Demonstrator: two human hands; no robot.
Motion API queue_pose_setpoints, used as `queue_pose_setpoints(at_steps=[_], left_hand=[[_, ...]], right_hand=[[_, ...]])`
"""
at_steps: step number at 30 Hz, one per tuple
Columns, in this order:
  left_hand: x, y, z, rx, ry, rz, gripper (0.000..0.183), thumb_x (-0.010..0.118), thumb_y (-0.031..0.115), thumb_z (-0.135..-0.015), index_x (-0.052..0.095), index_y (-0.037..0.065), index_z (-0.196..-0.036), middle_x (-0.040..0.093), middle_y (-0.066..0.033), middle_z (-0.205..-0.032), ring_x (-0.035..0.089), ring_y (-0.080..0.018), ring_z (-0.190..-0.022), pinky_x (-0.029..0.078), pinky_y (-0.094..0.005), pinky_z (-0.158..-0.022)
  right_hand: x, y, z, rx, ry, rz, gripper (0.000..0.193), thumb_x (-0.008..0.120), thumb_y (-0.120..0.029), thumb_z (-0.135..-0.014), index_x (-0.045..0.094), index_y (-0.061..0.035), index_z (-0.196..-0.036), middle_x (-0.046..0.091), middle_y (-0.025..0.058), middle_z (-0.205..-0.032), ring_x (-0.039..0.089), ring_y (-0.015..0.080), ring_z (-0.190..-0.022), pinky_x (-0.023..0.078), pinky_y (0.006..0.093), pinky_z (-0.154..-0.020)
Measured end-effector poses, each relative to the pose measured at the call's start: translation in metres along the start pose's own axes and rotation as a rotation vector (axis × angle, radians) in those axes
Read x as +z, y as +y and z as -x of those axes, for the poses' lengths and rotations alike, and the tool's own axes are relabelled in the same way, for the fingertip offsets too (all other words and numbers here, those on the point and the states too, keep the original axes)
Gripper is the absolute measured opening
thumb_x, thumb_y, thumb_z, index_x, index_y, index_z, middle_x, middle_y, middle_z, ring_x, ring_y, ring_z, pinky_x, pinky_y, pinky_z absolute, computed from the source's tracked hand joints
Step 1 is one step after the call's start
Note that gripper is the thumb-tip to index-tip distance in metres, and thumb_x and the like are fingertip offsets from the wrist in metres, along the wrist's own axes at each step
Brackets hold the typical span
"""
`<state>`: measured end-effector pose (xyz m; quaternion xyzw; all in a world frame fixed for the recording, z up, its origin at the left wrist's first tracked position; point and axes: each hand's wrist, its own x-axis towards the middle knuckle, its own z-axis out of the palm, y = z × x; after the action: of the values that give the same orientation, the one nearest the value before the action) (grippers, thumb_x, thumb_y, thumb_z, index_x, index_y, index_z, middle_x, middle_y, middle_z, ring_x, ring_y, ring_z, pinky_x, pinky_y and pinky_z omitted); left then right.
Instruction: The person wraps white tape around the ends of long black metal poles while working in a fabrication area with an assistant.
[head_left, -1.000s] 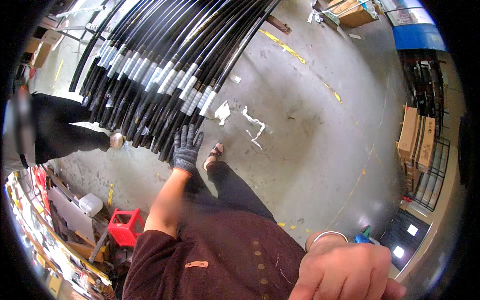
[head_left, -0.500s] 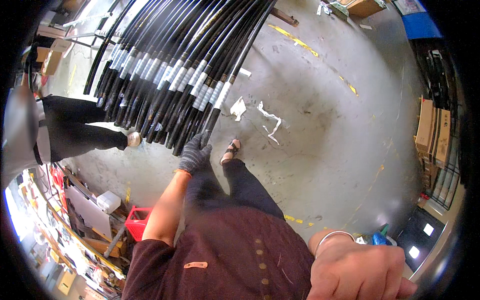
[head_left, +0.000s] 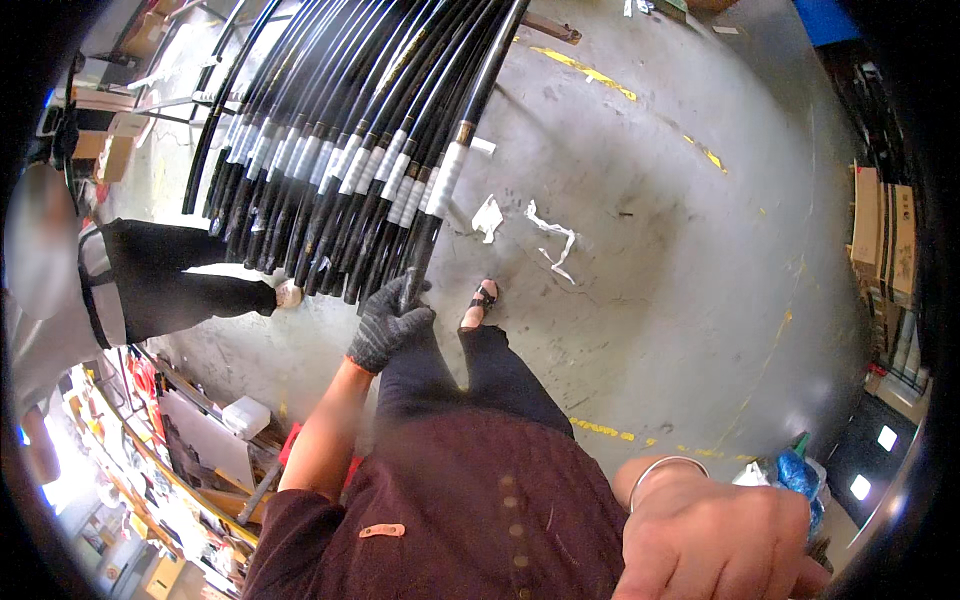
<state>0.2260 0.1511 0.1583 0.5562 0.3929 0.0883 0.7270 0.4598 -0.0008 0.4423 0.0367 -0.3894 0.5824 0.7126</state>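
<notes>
A gloved left hand (head_left: 390, 325) closes around the dark lower end of a pole (head_left: 452, 182) at the right edge of a fanned row of black poles (head_left: 335, 75), above a grey concrete floor (head_left: 680, 300). The held pole runs up and away from the hand, its pale ribbed band (head_left: 446, 178) well above the fingers and the glossy shaft beyond. It looks stiff and fairly light for its length, though held by the end alone it would probably feel tip-heavy and swing. The shiny shaft is likely slippery and its finish easily scratched against its neighbours; the ribbed band, or the duller length just below it, seems the surest place to take hold, with a second hold farther up to steady the far end. The bare right hand (head_left: 715, 530), a bangle (head_left: 668, 466) at its wrist, hangs well apart with fingers bent; its palm is turned from view, so whether it holds anything cannot be told. A co-worker in dark trousers (head_left: 180, 290) stands left of the row, near white footwear on the floor
</notes>
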Motion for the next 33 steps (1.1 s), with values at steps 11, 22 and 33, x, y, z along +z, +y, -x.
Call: queue_pose_setpoints(at_steps=[11, 22, 33], left_hand=[[0.053, 0.114, 0.033, 0.112, -0.421, 0.197, 0.089, 0.083, 0.017, -0.067, 0.032, 0.005, -0.139, 0.051, 0.0001, -0.075, 0.047, -0.0089, -0.064, 0.039, -0.0230, -0.057], [0.071, 0.174, 0.071, 0.161, -0.767, 0.406, 0.100, 0.079, 0.035, -0.072, 0.015, 0.008, -0.146, 0.054, -0.0082, -0.066, 0.051, -0.0160, -0.048, 0.038, -0.0263, -0.042], [0.069, 0.172, 0.065, 0.226, -0.639, 0.379, 0.093, 0.078, 0.021, -0.073, 0.021, 0.011, -0.146, 0.057, -0.0066, -0.075, 0.056, -0.0160, -0.058, 0.045, -0.0277, -0.048]], right_hand=[[-0.117, 0.070, 0.046, 0.280, 0.777, 1.108, 0.061, 0.078, -0.039, -0.075, 0.049, -0.0020, -0.113, 0.054, 0.0014, -0.092, 0.053, 0.0112, -0.087, 0.045, 0.0284, -0.078], [-0.071, 0.046, -0.010, 0.070, 0.625, 0.896, 0.049, 0.074, -0.022, -0.081, 0.049, -0.0001, -0.118, 0.057, 0.0058, -0.104, 0.055, 0.0119, -0.096, 0.046, 0.0284, -0.084], [-0.003, 0.058, 0.031, 0.248, 0.604, 1.595, 0.021, 0.070, -0.009, -0.075, 0.062, 0.0004, -0.093, 0.050, 0.0046, -0.086, 0.048, 0.0136, -0.075, 0.042, 0.0273, -0.070]])
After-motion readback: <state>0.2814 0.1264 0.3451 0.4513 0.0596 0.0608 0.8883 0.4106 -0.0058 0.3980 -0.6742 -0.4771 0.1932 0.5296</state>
